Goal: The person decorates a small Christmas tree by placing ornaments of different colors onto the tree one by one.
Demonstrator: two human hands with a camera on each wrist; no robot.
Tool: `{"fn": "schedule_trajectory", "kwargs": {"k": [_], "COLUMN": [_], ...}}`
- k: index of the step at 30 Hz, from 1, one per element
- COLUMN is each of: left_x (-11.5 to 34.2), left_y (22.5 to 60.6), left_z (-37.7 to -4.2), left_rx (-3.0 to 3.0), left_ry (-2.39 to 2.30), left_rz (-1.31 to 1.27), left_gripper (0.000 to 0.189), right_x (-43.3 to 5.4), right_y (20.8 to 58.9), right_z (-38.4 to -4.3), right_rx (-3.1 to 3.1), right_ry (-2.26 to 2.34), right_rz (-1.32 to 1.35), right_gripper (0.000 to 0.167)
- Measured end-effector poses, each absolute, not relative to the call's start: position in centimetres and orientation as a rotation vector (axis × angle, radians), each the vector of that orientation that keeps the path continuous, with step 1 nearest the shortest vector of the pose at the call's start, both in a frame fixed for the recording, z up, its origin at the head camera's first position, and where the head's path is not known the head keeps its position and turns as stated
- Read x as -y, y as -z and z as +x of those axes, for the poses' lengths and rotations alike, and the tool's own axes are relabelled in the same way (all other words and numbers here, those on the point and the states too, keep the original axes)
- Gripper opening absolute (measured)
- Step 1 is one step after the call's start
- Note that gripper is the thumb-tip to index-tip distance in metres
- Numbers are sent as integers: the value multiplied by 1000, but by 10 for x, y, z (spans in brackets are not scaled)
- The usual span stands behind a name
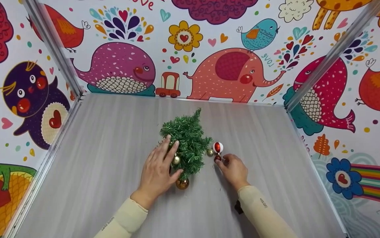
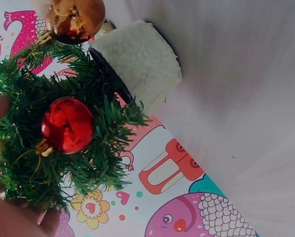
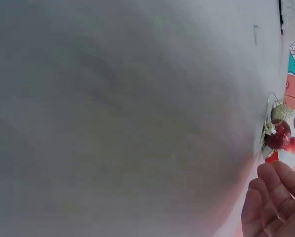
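Observation:
A small artificial Christmas tree point(image 1: 190, 142) lies on its side, its top pointing away from me. My left hand point(image 1: 156, 167) rests on its left side with fingers extended over the branches. A pale gold bauble point(image 1: 176, 159), an amber bauble point(image 1: 182, 183) and a shiny red bauble point(image 2: 68, 125) are on the tree. The tree's whitish base point(image 2: 140, 64) shows in the left wrist view. Right of the tree, my right hand point(image 1: 234, 170) has thumb and index fingertips right at a dark red bauble point(image 1: 217, 158). A red-and-white bauble point(image 1: 218, 147) and a small gold bauble point(image 1: 210, 152) sit beside it.
The grey wood-grain tabletop point(image 1: 110, 138) is bordered by printed cartoon panels point(image 1: 226, 76) at the back and sides. Metal frame posts point(image 1: 57, 49) stand at the corners. A small black object point(image 1: 238, 207) shows beside the right sleeve.

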State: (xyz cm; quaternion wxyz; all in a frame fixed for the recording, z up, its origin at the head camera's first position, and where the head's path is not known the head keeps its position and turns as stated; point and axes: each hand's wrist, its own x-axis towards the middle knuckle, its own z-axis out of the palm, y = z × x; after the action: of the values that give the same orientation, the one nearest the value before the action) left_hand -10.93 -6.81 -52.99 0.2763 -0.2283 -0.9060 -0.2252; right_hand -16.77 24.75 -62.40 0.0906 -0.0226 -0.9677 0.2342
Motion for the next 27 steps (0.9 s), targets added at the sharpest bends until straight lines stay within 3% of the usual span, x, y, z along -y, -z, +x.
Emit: {"fn": "schedule_trajectory", "kwargs": {"k": [27], "left_x": [71], "left_y": [528], "left_z": [-110], "left_rx": [2436], "left_ry": [618], "left_rz": [-619], "left_gripper": [101], "right_x": [-239], "right_y": [630], "right_z": [-174], "right_rx": [2917], "right_ry": [-602], "right_rz": [-5], "right_gripper": [32]}}
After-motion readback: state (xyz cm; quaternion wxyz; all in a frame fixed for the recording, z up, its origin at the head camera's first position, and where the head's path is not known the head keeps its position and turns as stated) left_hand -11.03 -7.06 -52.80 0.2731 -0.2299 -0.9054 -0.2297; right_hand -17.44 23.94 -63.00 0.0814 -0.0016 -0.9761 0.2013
